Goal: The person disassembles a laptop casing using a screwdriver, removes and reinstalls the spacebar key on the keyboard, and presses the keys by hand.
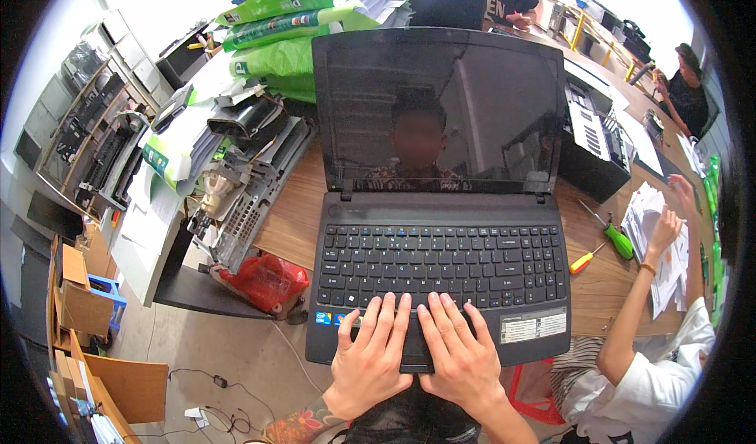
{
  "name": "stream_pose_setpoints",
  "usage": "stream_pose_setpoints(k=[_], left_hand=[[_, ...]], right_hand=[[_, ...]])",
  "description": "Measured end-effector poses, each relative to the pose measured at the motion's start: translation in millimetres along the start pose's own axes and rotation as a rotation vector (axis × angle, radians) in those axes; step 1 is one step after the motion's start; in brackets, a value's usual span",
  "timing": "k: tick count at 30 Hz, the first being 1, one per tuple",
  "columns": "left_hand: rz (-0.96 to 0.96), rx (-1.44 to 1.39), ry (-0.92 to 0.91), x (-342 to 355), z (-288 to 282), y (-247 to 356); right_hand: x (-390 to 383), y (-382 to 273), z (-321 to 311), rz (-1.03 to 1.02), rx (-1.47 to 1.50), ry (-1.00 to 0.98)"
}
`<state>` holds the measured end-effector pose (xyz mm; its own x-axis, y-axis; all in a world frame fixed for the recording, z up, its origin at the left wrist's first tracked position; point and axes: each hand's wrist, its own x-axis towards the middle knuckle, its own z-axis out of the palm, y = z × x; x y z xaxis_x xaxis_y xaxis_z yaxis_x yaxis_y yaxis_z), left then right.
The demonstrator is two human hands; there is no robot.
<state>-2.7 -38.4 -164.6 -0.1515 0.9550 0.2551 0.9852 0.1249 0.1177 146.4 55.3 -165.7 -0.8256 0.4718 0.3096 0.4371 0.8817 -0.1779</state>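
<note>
A black laptop [441, 208] stands open on the near edge of a wooden desk [291, 215], its dark glossy screen upright and switched off, its matte keyboard and palm rest facing the person. Both hands lie flat on the palm rest, side by side and touching, fingers spread and pointing toward the keys. The left hand [368, 357] covers the area left of the touchpad, its fingertips [386, 306] just short of the bottom key row; the right hand [457, 349] lies over the touchpad, open as well, gripping nothing. Pale stickers sit on the palm rest on either side of the hands.

To the right of the laptop lie a green-handled screwdriver [614, 235] and a smaller one with a yellow and red handle [587, 260]. Beyond them another person in a white sleeve [654, 381] reaches to a sheaf of printed papers [657, 247]. Left of the laptop sits an opened grey metal chassis [252, 200], a crumpled red plastic bag [268, 278] and green sacks [283, 26] stacked behind.
</note>
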Motion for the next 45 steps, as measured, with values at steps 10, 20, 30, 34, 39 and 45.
stream_pose_setpoints(k=[10,20,30,34,39,45], left_hand=[[-0.005,-0.074,-0.015,2.8,-2.1,-0.5],[0.046,-0.18,-0.042,9.0,-8.4,-5.1],[0.134,-0.068,0.034,10.7,-3.5,-8.4],[0.134,-0.075,0.033,10.0,-1.7,-8.8],[0.111,-0.105,0.04,10.0,-6.4,-10.2],[0.117,-0.212,0.058,18.9,-2.3,-15.3]], right_hand=[[1.2,1.5,0.8,-0.053,-0.054,-0.026],[0.9,-0.7,-1.6,-0.004,0.008,-0.028],[4.1,0.1,-3.3,-0.043,0.035,-0.005],[2.7,0.3,-0.7,-0.053,0.036,0.013],[5.3,-4.3,-2.5,-0.05,0.046,0.013],[13.5,1.4,-3.0,-0.04,0.033,0.024]])
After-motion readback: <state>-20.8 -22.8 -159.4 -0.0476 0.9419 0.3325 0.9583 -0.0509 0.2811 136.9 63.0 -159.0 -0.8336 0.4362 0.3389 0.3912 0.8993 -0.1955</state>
